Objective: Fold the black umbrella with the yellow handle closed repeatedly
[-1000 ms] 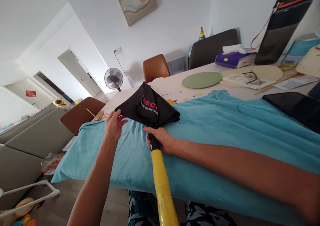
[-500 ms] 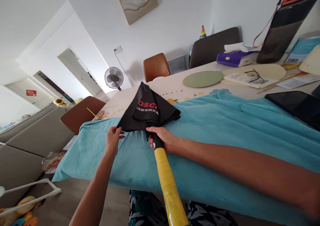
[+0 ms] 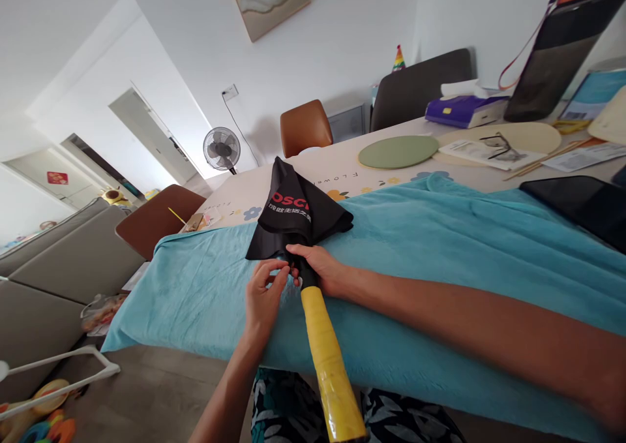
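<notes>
A black umbrella (image 3: 288, 218) with red and white lettering lies pointing away from me over the blue blanket, its canopy loosely gathered. Its handle is wrapped in yellow tape (image 3: 327, 358) and runs back toward my lap. My right hand (image 3: 317, 268) is closed round the black part just above the yellow wrap, thumb on top by the canopy's lower edge. Close beside it, my left hand (image 3: 267, 286) has thumb and forefinger pinched together near the right fingertips, under the canopy's edge. What the pinch holds is too small to make out.
The blue blanket (image 3: 195, 286) covers the near side of the table. Farther back are a green oval mat (image 3: 398, 151), glasses (image 3: 501, 146) on paper, a purple tissue pack (image 3: 460, 110) and a dark tablet-like slab (image 3: 581, 205). A brown chair (image 3: 159, 221) stands at the left.
My left hand has let go of the canopy's left corner and moved right, up to my right hand. That corner has folded inward. My right hand keeps its grip.
</notes>
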`<state>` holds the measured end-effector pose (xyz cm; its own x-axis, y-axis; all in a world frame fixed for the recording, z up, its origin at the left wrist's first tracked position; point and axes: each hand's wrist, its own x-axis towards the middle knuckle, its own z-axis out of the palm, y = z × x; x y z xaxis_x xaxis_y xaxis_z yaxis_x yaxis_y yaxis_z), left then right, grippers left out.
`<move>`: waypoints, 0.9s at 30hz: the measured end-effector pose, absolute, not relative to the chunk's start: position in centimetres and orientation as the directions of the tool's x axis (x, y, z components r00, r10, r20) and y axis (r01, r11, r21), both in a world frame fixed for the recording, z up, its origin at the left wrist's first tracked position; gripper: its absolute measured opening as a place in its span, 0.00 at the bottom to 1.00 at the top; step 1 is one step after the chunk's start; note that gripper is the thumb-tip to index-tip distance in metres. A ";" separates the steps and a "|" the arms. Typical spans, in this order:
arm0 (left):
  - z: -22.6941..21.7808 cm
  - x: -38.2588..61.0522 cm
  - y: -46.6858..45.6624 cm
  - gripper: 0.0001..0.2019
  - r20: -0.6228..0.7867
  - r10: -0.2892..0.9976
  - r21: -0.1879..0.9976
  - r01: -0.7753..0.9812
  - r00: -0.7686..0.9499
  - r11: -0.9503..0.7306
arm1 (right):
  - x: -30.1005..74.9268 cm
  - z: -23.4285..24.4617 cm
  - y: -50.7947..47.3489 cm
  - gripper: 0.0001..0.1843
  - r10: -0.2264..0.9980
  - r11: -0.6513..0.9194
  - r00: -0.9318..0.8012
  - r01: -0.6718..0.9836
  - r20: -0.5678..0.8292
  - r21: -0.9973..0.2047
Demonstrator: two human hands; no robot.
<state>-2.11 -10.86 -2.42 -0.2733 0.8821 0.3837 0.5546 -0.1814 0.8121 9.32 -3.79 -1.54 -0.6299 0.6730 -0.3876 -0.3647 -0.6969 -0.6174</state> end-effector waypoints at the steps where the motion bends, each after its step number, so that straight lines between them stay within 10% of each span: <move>1: -2.5 -2.2 -10.8 0.07 0.414 0.875 0.785 0.585 -0.251 -0.203 | 9.3 -1.5 -3.8 0.08 0.682 -0.688 -0.623 -0.366 -0.384 -0.627; 14: -1.9 -0.9 -12.1 0.09 0.646 0.763 0.475 0.782 0.002 -0.404 | 9.2 -1.5 -4.1 0.10 0.757 -0.617 -0.536 -0.400 -0.373 -0.678; 18: -1.3 -1.8 -12.2 0.09 0.560 0.828 0.581 0.713 -0.001 -0.392 | 9.3 -1.4 -4.1 0.08 0.732 -0.637 -0.562 -0.367 -0.385 -0.678; 23: -0.9 -5.7 -8.0 0.12 0.264 0.878 0.900 0.430 -0.398 -0.076 | 9.7 -0.7 -4.3 0.09 0.684 -0.674 -0.604 -0.309 -0.409 -0.671; 27: -1.5 -6.5 -3.2 0.12 0.107 0.946 0.925 0.380 -0.306 0.019 | 9.7 -0.5 -4.2 0.08 0.676 -0.699 -0.590 -0.321 -0.442 -0.639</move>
<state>-6.55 -3.24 -1.50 -0.3058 0.9461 0.1066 0.3801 0.0187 0.9248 9.73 -4.20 -0.49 -0.5899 0.6755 -0.4424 -0.3209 -0.6989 -0.6392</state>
